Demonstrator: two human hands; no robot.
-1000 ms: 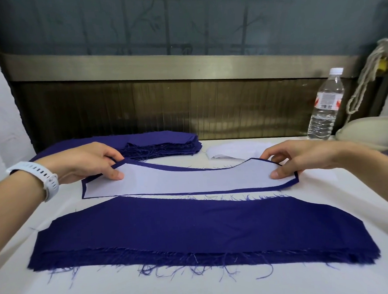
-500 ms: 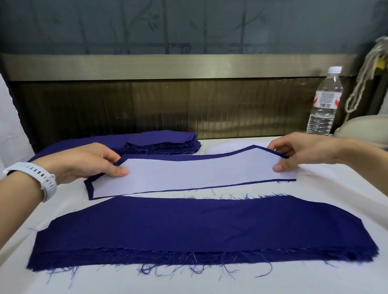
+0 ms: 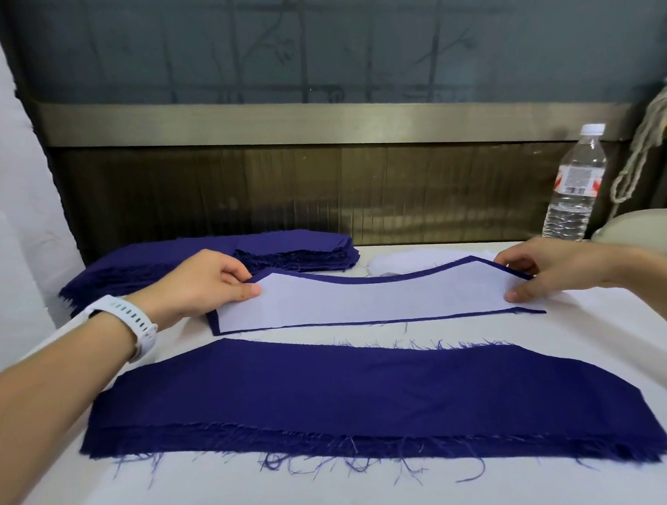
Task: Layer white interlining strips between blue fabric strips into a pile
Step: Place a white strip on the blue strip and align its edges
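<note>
Alignment first: white curved interlining strip (image 3: 366,301) lies on a dark blue fabric strip (image 3: 214,324) mid-worktop, just beyond the layered blue pile (image 3: 352,399) along the near edge. Left hand (image 3: 209,289) and right hand (image 3: 540,271) each pinch one end of the pair, thumb on top, fingers curled. I'd even out the blue margin all round, then carry both flat and taut onto the pile, matching its curve.

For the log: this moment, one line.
left hand: pinches white interlining atop blue strip | right hand: pinches same pair, other end
</note>
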